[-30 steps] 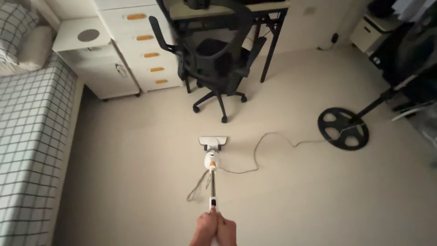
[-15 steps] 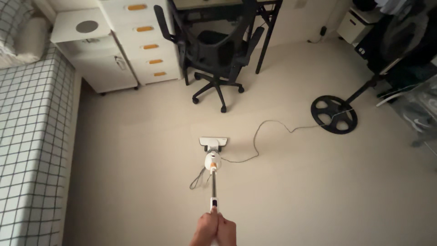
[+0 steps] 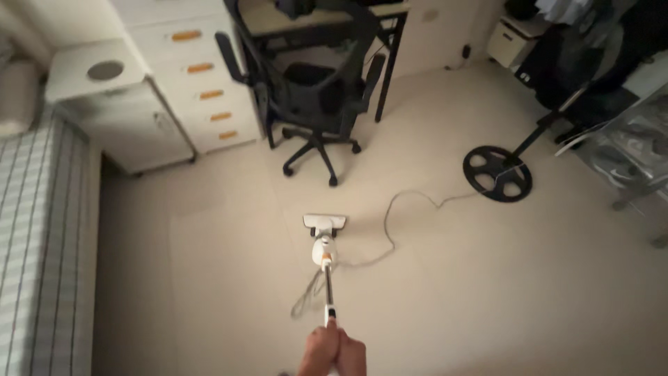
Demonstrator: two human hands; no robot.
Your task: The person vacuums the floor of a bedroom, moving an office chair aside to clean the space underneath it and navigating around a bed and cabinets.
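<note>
A white stick vacuum cleaner (image 3: 324, 249) stands on the pale floor straight ahead of me, its flat head (image 3: 324, 222) pointing towards the office chair. Its thin pole runs back to my hands at the bottom edge of the view. My left hand (image 3: 317, 352) and my right hand (image 3: 352, 358) are pressed together, both closed around the handle end of the pole. A grey cord (image 3: 390, 217) loops from the vacuum body off to the right across the floor.
A black wheeled office chair (image 3: 313, 104) stands ahead in front of a dark desk (image 3: 386, 42). White drawers (image 3: 202, 76) and a white cabinet (image 3: 115, 104) are at the back left. A checked bed (image 3: 35, 244) lines the left side. A fan's round black base (image 3: 497, 174) sits at the right.
The view has crept forward, so the chair and drawers sit higher in the picture. The vacuum head has stayed about the same distance ahead. Both hands keep their hold.
</note>
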